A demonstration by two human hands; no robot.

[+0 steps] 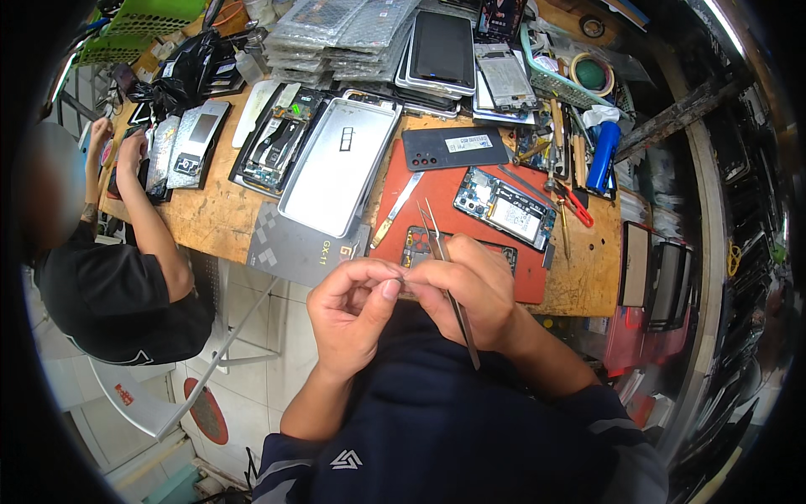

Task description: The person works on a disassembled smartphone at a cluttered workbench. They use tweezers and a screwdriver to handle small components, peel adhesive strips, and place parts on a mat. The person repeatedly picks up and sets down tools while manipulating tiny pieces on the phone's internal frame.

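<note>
My left hand and my right hand meet fingertip to fingertip near the table's front edge. Thumb and forefinger of the left are pinched on something too small to make out. Steel tweezers are held in the right hand, points angled up and away; its fingertips touch the left's. Partly hidden behind my hands, a dark phone part with camera rings lies on the orange mat. Beyond it are an opened phone showing board and battery, a dark back cover and a flat metal pry tool.
Left of the mat lie a white tray, an opened device and a grey box. Red-handled pliers and a blue cylinder are at right. Wrapped packages stack behind. A person works at left.
</note>
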